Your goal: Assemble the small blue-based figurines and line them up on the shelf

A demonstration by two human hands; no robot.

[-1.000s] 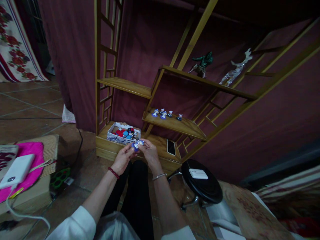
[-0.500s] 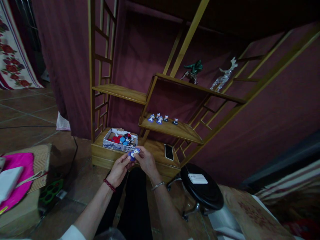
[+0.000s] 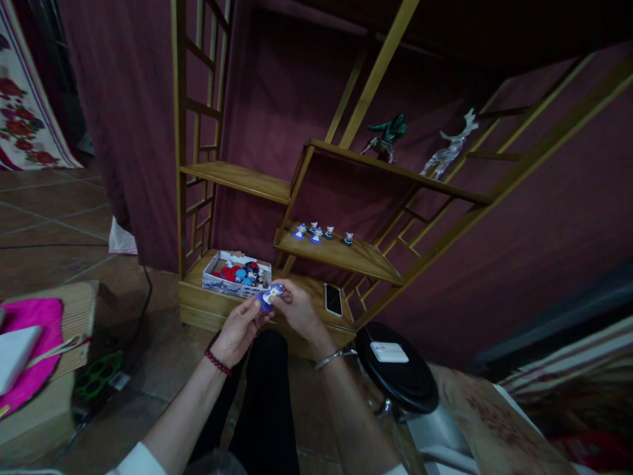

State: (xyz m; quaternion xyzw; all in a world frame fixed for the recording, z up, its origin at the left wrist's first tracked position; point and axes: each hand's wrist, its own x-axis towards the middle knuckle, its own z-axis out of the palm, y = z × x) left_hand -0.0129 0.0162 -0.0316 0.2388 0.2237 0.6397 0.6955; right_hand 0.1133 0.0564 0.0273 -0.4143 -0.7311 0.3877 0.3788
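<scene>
Between my two hands is a small purple and white figurine (image 3: 268,298) on a purple base. My left hand (image 3: 241,328) pinches it at the base, and the fingers of my right hand (image 3: 297,309) close on its upper part. Just behind my hands, a white patterned cardboard box (image 3: 225,284) holds several figurines and red and blue round pieces. On the middle shelf (image 3: 366,260) stand several small figurines: purple ones such as this purple figurine (image 3: 315,235) at the left, and dark-based ones such as this dark figurine (image 3: 348,239) at the right.
A phone (image 3: 333,299) lies on the lower shelf. Above stand a green figure (image 3: 388,137) and a clear deer ornament (image 3: 448,150). A black stool (image 3: 420,382) bearing a white object (image 3: 390,352) is at the right. At the left, a pink cloth (image 3: 47,323) lies on a box.
Both hands have moved slightly right with the figurine, which has tilted and turned a little. My right forearm has shifted to the right.
</scene>
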